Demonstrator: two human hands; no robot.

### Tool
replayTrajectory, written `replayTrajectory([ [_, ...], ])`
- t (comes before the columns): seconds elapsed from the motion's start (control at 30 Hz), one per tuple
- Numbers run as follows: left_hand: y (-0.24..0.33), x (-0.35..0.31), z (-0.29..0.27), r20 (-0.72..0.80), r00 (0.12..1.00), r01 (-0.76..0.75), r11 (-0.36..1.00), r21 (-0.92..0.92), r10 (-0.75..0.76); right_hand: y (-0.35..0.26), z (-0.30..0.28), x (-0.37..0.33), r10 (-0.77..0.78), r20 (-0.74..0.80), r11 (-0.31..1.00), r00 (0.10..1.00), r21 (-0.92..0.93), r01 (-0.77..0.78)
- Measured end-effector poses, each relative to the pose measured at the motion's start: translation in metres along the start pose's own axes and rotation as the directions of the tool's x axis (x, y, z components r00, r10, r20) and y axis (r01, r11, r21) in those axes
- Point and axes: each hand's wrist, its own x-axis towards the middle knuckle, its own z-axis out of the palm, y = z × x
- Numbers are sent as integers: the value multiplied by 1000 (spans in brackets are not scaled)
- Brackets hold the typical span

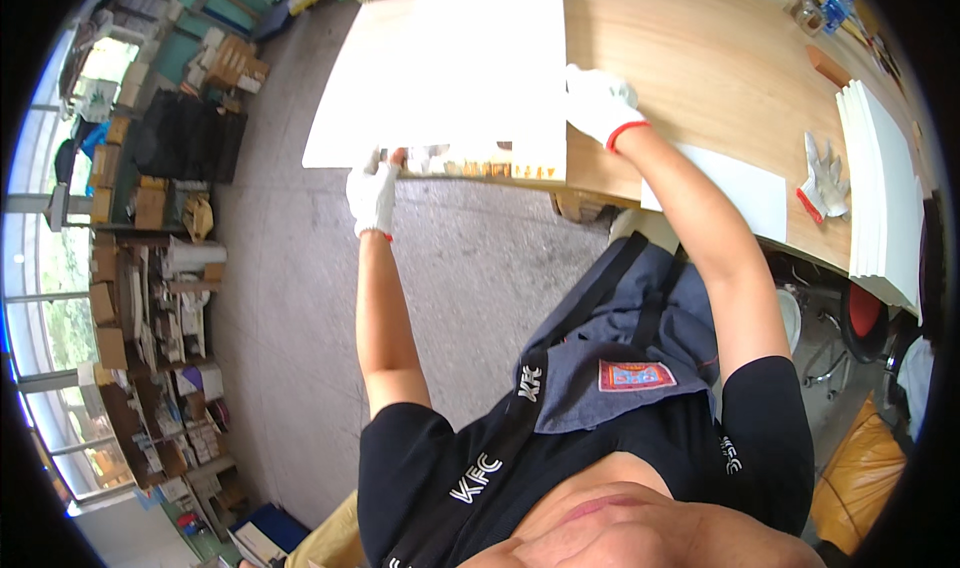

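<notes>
Observed both hands in white gloves with red-trimmed cuffs. Found left hand [372, 193] pinching the near edge of a large white panel [450, 68], toward its left corner. Found right hand [602, 105] against the panel's right edge, fingers partly hidden; cannot tell whether gripping or merely resting. Located panel at left end of wooden table [700, 78], with brown-and-gold strip [490, 169] along near edge. Recorded farther right: white sheet [750, 190] passing beneath right forearm, loose glove [826, 180], stack of white boards [880, 188].
</notes>
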Motion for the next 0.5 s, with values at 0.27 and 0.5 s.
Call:
replayTrajectory([
  [0.27,45,6,-28,323,944,-1,981,194,-63,3,-19,1,60,113,992,992,103,-72],
  [0.5,102,16,4,160,815,-526,597,606,556,34,-62,-60,-219,-161,924,962,281,258],
])
